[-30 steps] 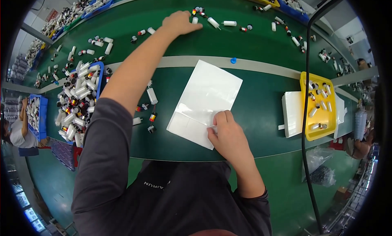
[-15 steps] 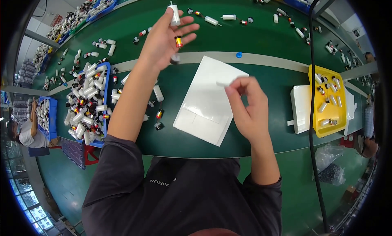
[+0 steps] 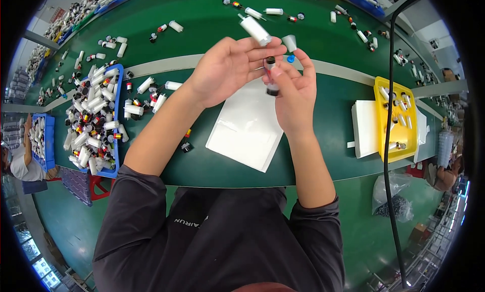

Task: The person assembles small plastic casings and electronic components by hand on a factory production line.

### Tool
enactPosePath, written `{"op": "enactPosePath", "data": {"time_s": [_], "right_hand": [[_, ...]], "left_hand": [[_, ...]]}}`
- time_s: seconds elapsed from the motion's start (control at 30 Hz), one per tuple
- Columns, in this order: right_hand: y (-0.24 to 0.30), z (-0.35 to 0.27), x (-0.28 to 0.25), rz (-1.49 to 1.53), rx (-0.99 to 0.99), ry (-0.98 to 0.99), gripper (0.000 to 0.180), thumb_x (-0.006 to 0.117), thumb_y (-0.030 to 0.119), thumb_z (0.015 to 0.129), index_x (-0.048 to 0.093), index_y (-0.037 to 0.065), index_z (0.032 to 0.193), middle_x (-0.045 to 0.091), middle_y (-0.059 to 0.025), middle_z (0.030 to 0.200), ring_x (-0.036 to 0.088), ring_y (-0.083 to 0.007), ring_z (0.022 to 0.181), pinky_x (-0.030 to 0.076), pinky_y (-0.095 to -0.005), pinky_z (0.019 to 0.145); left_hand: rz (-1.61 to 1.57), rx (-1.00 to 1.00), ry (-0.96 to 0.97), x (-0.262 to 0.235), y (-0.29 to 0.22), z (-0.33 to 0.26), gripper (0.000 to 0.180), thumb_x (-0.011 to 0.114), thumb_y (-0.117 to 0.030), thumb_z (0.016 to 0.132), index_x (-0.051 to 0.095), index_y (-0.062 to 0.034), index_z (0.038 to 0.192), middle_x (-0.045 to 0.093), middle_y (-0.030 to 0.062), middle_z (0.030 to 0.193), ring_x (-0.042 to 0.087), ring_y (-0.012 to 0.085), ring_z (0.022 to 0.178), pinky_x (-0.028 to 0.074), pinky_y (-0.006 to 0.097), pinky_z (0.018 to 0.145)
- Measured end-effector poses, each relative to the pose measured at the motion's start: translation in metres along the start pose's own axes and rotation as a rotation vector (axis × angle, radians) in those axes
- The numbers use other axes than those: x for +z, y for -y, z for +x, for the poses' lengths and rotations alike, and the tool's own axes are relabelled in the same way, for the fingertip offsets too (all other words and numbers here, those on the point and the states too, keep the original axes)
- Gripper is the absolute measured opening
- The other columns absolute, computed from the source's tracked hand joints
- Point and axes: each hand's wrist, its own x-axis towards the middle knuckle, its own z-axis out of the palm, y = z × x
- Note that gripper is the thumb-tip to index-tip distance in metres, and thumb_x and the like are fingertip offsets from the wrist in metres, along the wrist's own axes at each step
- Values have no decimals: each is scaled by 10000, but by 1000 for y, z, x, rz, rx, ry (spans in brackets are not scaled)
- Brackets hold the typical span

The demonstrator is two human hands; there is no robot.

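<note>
My left hand (image 3: 225, 70) is raised over the table, its palm partly turned up. Its fingertips hold a white plastic cylinder (image 3: 256, 31) with a narrow tip pointing up and left. Close beside it, my right hand (image 3: 295, 92) pinches a small black-ended part (image 3: 272, 76) between thumb and fingers; motion blurs this part. A blurred white cup-shaped piece (image 3: 289, 43) shows at the right hand's upper fingertips. Below both hands lies a white sheet-like packet (image 3: 245, 133) with a glossy surface. A blue knob-like piece (image 3: 290, 59) is visible just behind the right fingers.
A blue bin (image 3: 119, 115) heaped with white cylinders and black, red and yellow parts stands at left, loose ones beside it. To the right are a yellow tray (image 3: 411, 125) and white packets (image 3: 365, 128). A black cable (image 3: 388, 176) hangs before them. More parts lie across the far surface.
My left hand has moved right and down, and my right hand up to meet it. The white cylinder has tilted left. The black-ended part is now in the right hand's pinch.
</note>
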Motion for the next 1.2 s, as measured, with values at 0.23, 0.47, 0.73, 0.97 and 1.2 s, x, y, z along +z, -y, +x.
{"op": "enactPosePath", "data": {"time_s": [0.23, 0.47, 0.73, 0.97, 1.2], "right_hand": [[-6, 1, -9, 256, 109, 32, 612, 637, 113, 969, 261, 52, 1448, 689, -121, 1056, 652, -175, 871, 507, -325, 852], [-11, -1, -2, 10, -66, -38, 592, 675, 59, 936, 293, 22, 1387, 671, -118, 1058, 637, -166, 969, 498, -332, 905], [-24, -1, -10, -434, -358, 34, 620, 743, 33, 866, 341, 4, 1338, 644, -104, 1068, 604, -161, 992, 464, -309, 907], [-22, 4, -9, -484, -471, -51, 490, 729, 40, 888, 437, -9, 1279, 655, -84, 978, 609, -158, 978, 475, -311, 900], [13, 5, -19, -82, -116, 38, 115, 680, 4, 919, 641, -37, 1019, 676, -81, 874, 622, -127, 759, 506, -280, 735]], "left_hand": [[595, 119, -47, 3, 7, 2, 501, 549, -58, 991, 426, 1, 1473, 638, 154, 1295, 610, 185, 1181, 469, 347, 1046], [581, 180, -75, 0, 6, 3, 480, 601, -8, 967, 472, 13, 1428, 652, 150, 1225, 633, 188, 1143, 516, 321, 989], [642, 265, -231, -1, 11, 5, 422, 616, -20, 966, 515, 26, 1373, 637, 165, 1243, 677, 217, 1103, 537, 339, 984], [642, 256, -257, -4, 9, 4, 385, 602, -15, 976, 533, 33, 1353, 637, 168, 1249, 674, 221, 1115, 555, 347, 971], [695, 226, -247, -2, 9, 4, 332, 617, -7, 964, 601, 49, 1291, 674, 143, 1198, 675, 201, 1095, 575, 335, 954]]}}
